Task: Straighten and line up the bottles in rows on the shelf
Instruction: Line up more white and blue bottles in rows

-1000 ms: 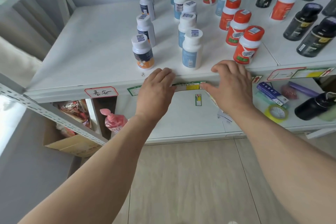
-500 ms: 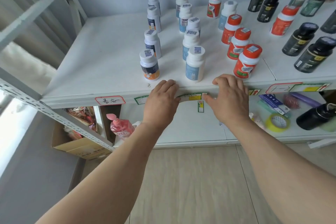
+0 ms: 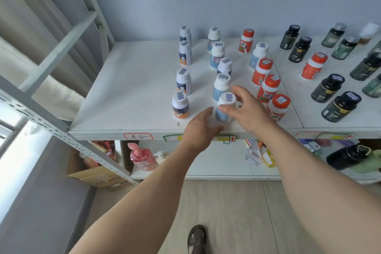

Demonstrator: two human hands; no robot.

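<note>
The right hand [image 3: 245,112] grips the front blue bottle [image 3: 224,107] at the shelf [image 3: 127,97] edge, six o'clock in its column. The left hand [image 3: 201,130], relaxed, rests beside it at eight o'clock. Straightening is underway; next, nudge it into line with the bottles behind.

Both hands left the shelf edge; the right hand [image 3: 246,112] now grips the front blue-labelled bottle [image 3: 224,107].

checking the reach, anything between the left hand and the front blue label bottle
Nothing visible does. The left hand sits beside the front blue-label bottle with bare shelf between; the right hand already grips it.
</note>
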